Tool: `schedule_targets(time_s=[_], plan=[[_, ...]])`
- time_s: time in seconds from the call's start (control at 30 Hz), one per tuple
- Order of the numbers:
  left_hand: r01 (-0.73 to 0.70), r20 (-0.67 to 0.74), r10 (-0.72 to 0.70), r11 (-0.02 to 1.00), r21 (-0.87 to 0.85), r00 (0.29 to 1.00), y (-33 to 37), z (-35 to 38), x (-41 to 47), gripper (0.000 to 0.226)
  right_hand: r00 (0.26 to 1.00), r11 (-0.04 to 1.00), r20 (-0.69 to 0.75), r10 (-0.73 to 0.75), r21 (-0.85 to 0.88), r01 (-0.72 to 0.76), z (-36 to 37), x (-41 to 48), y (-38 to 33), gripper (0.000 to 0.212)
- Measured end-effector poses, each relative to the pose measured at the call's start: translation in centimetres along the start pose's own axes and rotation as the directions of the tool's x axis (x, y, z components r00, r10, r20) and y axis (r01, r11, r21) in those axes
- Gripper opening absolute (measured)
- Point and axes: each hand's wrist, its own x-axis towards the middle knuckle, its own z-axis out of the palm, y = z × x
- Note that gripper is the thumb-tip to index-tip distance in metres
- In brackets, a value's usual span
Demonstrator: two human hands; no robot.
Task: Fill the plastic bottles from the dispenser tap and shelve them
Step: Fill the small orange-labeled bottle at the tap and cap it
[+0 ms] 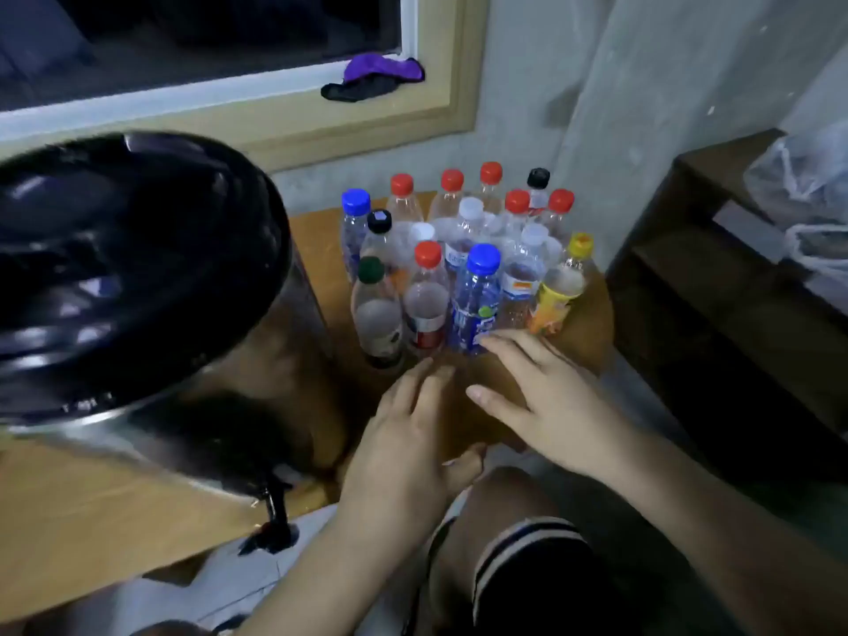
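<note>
Several capped plastic bottles stand clustered on a low wooden stool (589, 332). In the front row are a green-capped bottle (377, 309), a red-capped bottle (426, 305), a blue-capped bottle (475, 305) and a yellow-capped orange-labelled bottle (557, 296). My left hand (408, 433) hovers open, fingers straight, just in front of the bottles. My right hand (537, 401) is open too, its fingertips close to the blue-capped bottle's base; whether they touch is unclear. A big dispenser with a black lid (128, 268) fills the left, its black tap (273, 521) hanging below.
The dispenser sits on a wooden surface (92, 511). A dark wooden shelf unit (716, 286) stands at the right with plastic bags (807, 176) on it. A purple and black cloth (376, 78) lies on the window sill. My knee (518, 507) is below the hands.
</note>
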Motion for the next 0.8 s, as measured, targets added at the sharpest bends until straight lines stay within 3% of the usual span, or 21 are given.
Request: schedule_targets(time_s=[0.17,0.23,0.37,0.63,0.8], plan=[[-0.006,-0.072,0.033,0.937,0.348,0.997,-4.1,7.0,-4.1,0.081,0.98,0.961,0.02,-0.197,-0.193,0.197,8.4,-3.2,4.8,0.078],[0.033,-0.097,0.005,0.919,0.393,0.995,-4.8,9.1,-6.6,0.079,0.971,0.955,-0.027,-0.236,-0.192,0.227,10.5,-6.0,5.6,0.08],[0.2,-0.164,-0.168,0.959,0.203,0.972,-3.6,10.1,-11.5,0.073,0.992,0.992,-0.017,-0.124,-0.031,0.123,11.7,-12.1,5.9,0.083],[0.17,-0.151,-0.144,0.969,0.18,0.978,-2.7,10.4,-12.7,0.069,0.991,0.996,-0.13,-0.014,0.084,0.025,9.6,-11.6,8.6,0.075],[0.148,-0.168,-0.119,0.974,0.171,0.979,-2.7,9.8,-9.6,0.064,0.938,0.975,-0.321,0.133,0.213,-0.065,5.4,-5.4,10.6,0.058]])
